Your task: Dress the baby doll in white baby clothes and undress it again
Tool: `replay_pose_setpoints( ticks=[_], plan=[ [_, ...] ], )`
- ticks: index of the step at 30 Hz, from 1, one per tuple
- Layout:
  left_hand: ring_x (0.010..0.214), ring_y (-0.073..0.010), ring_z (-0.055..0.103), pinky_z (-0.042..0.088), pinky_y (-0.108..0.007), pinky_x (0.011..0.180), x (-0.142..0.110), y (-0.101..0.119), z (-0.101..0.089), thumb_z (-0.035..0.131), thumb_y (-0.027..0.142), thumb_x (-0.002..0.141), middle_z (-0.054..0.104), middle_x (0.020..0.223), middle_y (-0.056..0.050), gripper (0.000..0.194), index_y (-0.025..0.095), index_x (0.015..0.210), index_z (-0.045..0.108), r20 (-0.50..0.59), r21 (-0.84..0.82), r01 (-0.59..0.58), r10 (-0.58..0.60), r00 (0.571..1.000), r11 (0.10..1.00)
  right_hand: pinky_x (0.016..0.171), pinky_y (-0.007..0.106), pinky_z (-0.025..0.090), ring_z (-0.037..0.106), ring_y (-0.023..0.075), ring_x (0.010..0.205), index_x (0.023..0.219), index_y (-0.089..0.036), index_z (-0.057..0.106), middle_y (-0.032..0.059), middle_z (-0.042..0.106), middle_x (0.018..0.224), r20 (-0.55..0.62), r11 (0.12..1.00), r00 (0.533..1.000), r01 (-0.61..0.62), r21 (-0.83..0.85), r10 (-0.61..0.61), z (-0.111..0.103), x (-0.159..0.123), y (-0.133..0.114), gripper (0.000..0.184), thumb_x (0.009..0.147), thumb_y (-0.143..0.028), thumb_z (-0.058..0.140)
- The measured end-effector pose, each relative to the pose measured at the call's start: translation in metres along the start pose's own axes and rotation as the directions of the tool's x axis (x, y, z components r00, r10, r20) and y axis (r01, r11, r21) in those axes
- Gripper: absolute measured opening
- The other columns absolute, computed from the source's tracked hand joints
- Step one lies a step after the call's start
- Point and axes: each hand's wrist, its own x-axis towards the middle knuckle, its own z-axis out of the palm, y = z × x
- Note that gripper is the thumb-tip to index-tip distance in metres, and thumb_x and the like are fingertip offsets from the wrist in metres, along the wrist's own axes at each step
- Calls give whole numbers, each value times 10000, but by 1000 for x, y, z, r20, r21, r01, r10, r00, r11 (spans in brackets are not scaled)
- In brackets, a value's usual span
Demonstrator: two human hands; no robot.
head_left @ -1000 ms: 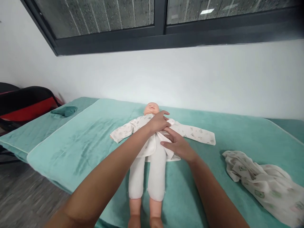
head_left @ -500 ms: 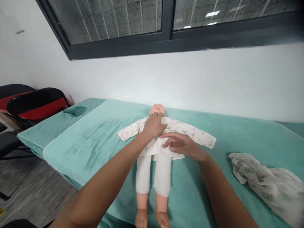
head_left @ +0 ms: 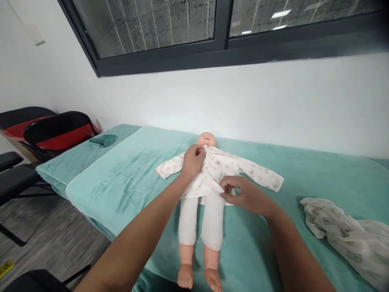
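A baby doll (head_left: 213, 237) lies on its back on the green bed cover, head toward the wall and bare feet toward me. It wears a white printed baby shirt (head_left: 214, 166) with both sleeves spread out sideways. My left hand (head_left: 194, 160) is closed at the shirt's neckline, its fingers pinching the fabric near the doll's chin. Lower down, my right hand (head_left: 241, 194) pinches the shirt's bottom edge beside the doll's hip. The front panels meet near the middle of the chest.
The green-covered bed (head_left: 121, 182) stands against a white wall under a dark-framed window (head_left: 161, 54). A crumpled printed cloth (head_left: 349, 235) lies at the right. Black and red chairs (head_left: 63, 129) stand left of the bed, near a face hole (head_left: 103, 140) in the cover.
My left hand has gone from lying over the chest to pinching at the neckline. My right hand has moved down and right to the shirt's hem. The view has shifted slightly.
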Motion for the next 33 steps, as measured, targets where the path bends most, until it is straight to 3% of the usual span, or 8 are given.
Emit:
replay_pose_setpoints(
  ticks=[4,7,12,15,18,21,26,33],
  plan=[
    [918,-175,606,462,-308,856,-27,-28,-22,537,237,863,666,974,-56,119,189,933,621,-76,40,-1,4,997,999,711,281,441,589,161,755,794,-213,644,4,650,795,76,982,996,39,185,-54,-14,-8,-3,152,864,-345,621],
    [904,-191,602,460,-334,859,-48,-50,-46,511,349,903,669,952,-55,200,185,939,620,-13,55,104,-103,995,993,726,299,444,598,183,763,766,-203,659,36,670,788,-140,966,989,-5,257,42,-23,-10,14,316,918,-450,532],
    [846,-186,596,470,-314,784,-72,-60,-76,462,488,927,671,915,-24,345,197,975,641,196,-1,177,-174,965,984,640,302,372,543,181,636,564,-212,530,27,613,616,-357,909,872,-399,-120,336,-3,7,50,476,899,-545,475],
    [680,-161,577,473,-285,631,-79,-61,-81,464,529,917,631,797,-6,391,196,1053,619,319,-88,268,-228,920,959,628,301,349,544,190,637,600,-224,527,25,622,628,-370,865,865,-441,-241,338,20,16,57,478,920,-559,409],
    [725,-174,586,493,-301,657,-78,-72,-85,485,413,921,621,863,-29,320,200,1139,582,167,0,203,-201,965,979,636,304,366,556,194,643,640,-228,522,17,629,647,-373,905,860,-411,-106,347,32,15,57,492,931,-595,373],
    [1024,-258,546,461,-400,896,-71,-90,-97,546,271,876,580,1116,-115,289,192,1149,601,-92,431,21,21,996,902,629,304,372,540,190,623,621,-223,508,4,587,598,-460,913,805,-408,30,375,31,10,61,513,908,-635,407],
    [985,-299,504,421,-413,822,-52,-113,-122,539,261,891,552,1078,-133,306,241,1180,639,-37,759,-35,96,995,650,656,316,364,532,201,662,616,-218,552,23,614,620,-611,849,666,-528,17,427,20,7,83,494,888,-617,450],
    [933,-271,529,382,-376,775,-28,-133,-136,426,158,921,609,979,-112,302,222,1062,685,-71,763,-52,164,984,644,685,321,398,576,208,684,658,-208,624,34,651,651,-612,851,650,-520,74,451,23,10,86,458,869,-591,488]
  ],
)
